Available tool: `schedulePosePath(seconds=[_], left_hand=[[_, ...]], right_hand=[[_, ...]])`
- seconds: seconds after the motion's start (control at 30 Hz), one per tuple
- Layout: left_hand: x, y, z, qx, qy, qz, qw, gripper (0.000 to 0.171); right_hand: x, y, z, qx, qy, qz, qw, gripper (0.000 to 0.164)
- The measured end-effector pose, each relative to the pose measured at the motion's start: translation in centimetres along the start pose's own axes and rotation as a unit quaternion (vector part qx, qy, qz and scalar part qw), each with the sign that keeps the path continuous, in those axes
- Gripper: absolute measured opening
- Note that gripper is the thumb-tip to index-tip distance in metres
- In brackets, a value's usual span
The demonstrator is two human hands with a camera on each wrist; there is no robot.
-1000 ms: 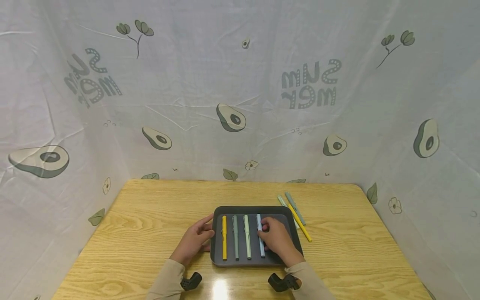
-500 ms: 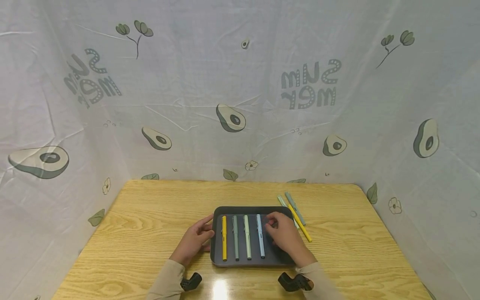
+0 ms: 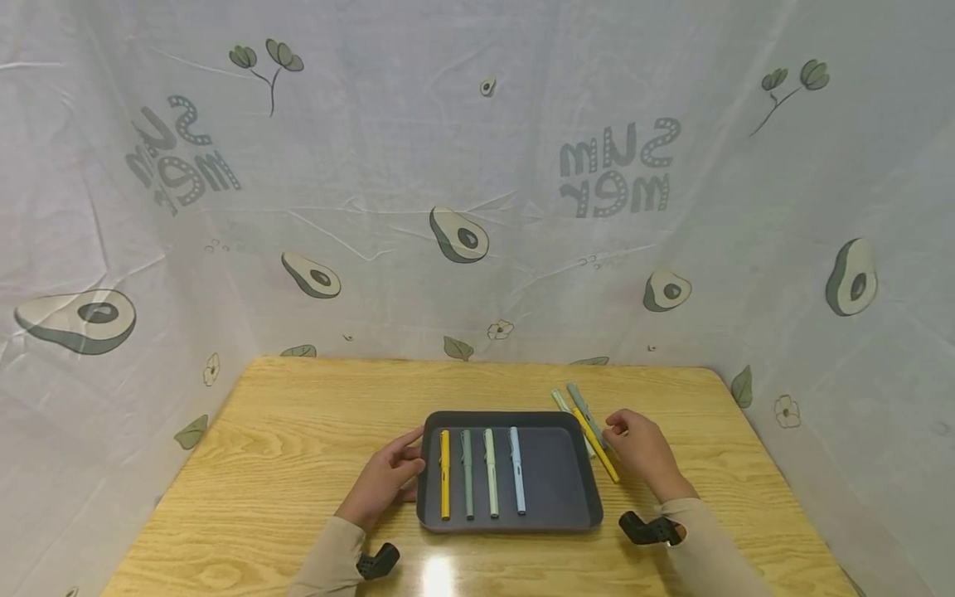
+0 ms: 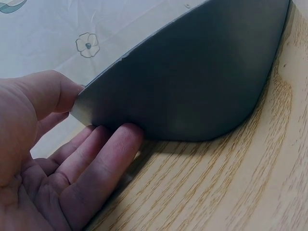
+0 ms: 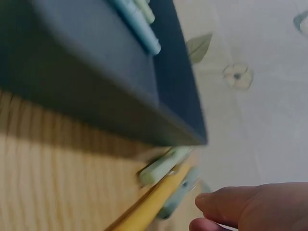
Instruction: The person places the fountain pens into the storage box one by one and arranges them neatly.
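Observation:
A dark shallow tray (image 3: 555, 524) holds a row of capped pens: a yellow pen (image 3: 445, 477), a grey-green pen (image 3: 468, 477), a pale green pen (image 3: 492, 474) and a light blue pen (image 3: 518, 473). At the tray's left side my left hand (image 3: 384, 481) grips its edge, thumb at the rim and fingers against the outer wall. My right hand (image 3: 642, 448) hovers right of the tray, fingers loosely bent and holding nothing. Close to its fingertips lies a loose pile with another yellow pen (image 3: 603, 456), a second grey-green pen (image 3: 579, 398) and a second pale green pen (image 3: 559, 400).
The wooden table (image 3: 313, 414) runs back to a printed white curtain (image 3: 388, 290), which also hangs on both sides. The tray's right corner (image 5: 199, 137) overlaps the loose pens in the right wrist view.
My right hand has let go of the light blue pen in the tray and moved right, over the rim to the loose pens. The left hand has stayed at the tray's edge.

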State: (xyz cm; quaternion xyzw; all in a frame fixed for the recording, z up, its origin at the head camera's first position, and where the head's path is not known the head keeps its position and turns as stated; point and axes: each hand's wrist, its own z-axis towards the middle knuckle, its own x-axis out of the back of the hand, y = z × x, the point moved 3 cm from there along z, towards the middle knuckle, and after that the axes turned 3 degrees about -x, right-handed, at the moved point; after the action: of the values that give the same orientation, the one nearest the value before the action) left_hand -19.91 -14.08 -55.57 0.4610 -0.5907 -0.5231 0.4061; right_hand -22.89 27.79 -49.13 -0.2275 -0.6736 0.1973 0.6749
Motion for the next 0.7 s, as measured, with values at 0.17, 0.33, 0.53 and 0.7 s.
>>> schedulePosePath(seconds=[0.17,0.33,0.53,0.7], left_hand=[[0.1,0.0,0.0,0.001,-0.003,-0.006,1.0,0.061],[-0.1,0.1,0.0,0.003,0.002,-0.006,1.0,0.061],[0.0,0.0,0.0,0.003,-0.003,-0.004,1.0,0.06],[0.1,0.0,0.0,-0.003,-0.003,-0.001,1.0,0.06]], right_hand=[[-0.9,1.6,0.4,-0.033,-0.019,0.033,0.999,0.026],[-1.3,1.8,0.5,-0.041,-0.022,0.042,0.998,0.025],[-1.3,1.9,0.5,-0.04,-0.011,0.031,0.999,0.021],[-1.2,2.2,0.2,-0.041,-0.003,0.02,0.999,0.017]])
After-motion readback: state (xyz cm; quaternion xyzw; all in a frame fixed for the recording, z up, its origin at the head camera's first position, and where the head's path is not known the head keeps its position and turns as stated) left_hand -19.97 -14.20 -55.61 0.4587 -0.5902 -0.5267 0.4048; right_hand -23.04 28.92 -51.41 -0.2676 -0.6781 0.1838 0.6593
